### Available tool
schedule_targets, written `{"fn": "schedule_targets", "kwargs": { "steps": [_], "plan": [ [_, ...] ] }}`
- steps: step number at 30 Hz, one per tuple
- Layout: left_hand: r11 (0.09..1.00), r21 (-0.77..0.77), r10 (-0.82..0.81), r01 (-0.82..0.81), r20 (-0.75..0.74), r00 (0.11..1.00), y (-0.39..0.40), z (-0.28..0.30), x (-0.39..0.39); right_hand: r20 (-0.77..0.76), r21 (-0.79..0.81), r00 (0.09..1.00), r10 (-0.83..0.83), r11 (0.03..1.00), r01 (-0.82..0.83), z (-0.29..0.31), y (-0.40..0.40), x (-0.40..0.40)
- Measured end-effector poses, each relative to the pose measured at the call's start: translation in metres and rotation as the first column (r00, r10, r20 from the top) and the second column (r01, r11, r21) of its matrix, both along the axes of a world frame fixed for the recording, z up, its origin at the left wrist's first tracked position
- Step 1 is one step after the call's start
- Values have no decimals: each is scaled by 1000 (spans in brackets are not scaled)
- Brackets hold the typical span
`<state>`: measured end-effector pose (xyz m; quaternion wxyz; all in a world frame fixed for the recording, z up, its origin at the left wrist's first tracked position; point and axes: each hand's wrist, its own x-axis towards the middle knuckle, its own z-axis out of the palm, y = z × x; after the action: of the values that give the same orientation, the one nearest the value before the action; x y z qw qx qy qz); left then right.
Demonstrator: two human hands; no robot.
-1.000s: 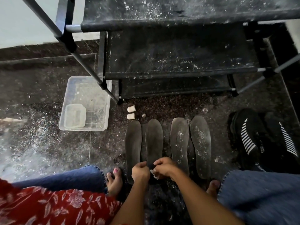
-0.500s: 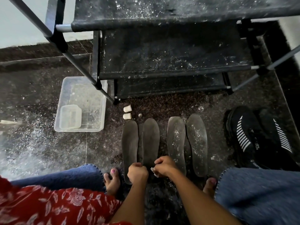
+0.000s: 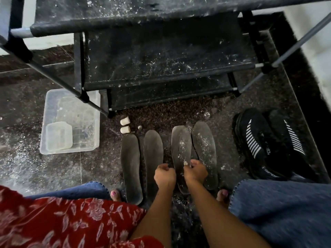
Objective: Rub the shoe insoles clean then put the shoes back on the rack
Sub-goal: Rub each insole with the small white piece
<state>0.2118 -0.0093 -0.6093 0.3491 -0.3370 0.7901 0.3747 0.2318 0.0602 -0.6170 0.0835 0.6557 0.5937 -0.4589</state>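
Note:
Four dark grey insoles lie side by side on the floor: the first insole (image 3: 130,167), the second insole (image 3: 153,151), the third insole (image 3: 180,145) and the fourth insole (image 3: 204,145). The right two are speckled with white dust. My right hand (image 3: 196,171) pinches a small white rubbing piece (image 3: 186,163) against the third insole's middle. My left hand (image 3: 164,176) is curled into a fist over the second insole's lower right edge, with nothing visible in it. A pair of black shoes (image 3: 254,142) with white stripes stands at the right. The black shoe rack (image 3: 161,56) rises ahead, dusty.
A clear plastic box (image 3: 95,111) with a small tub (image 3: 59,136) inside sits left of the rack. Two small white stoppers (image 3: 124,125) lie above the first insole. My knees and bare toes flank the insoles. White dust covers the dark floor.
My right hand has moved with the white piece from the second insole's heel onto the third insole. My left hand shifted slightly right and stays curled.

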Motion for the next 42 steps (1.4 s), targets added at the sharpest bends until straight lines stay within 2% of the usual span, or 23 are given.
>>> {"fn": "schedule_targets", "kwargs": {
  "steps": [5, 12, 18, 26, 30, 36, 42],
  "plan": [
    [998, 40, -54, 51, 60, 997, 11, -4, 1, 27, -48, 999, 37, 998, -36, -8, 1, 1],
    [995, 45, -97, 92, 108, 989, 14, -3, 3, 120, -163, 971, 209, 968, -188, -12, 4, 9],
    [975, 33, -220, 218, 110, 969, 6, 3, 1, 112, -138, 960, 257, 961, -241, -7, 3, 10],
    [966, 11, -259, 260, -49, 965, -13, 30, -16, -15, -241, 954, 300, 925, -295, 31, 10, -3],
    [925, -25, -379, 380, -153, 913, -23, 51, -23, -30, -247, 914, 404, 883, -398, 64, 11, -9],
    [894, -72, -437, 441, -351, 828, -22, 123, -35, -87, -105, 778, 622, 771, -628, 143, 22, -24],
    [869, -111, -451, 481, -575, 683, -15, 212, -43, -62, 14, 582, 811, 583, -812, 245, 39, -43]
  ]
}}
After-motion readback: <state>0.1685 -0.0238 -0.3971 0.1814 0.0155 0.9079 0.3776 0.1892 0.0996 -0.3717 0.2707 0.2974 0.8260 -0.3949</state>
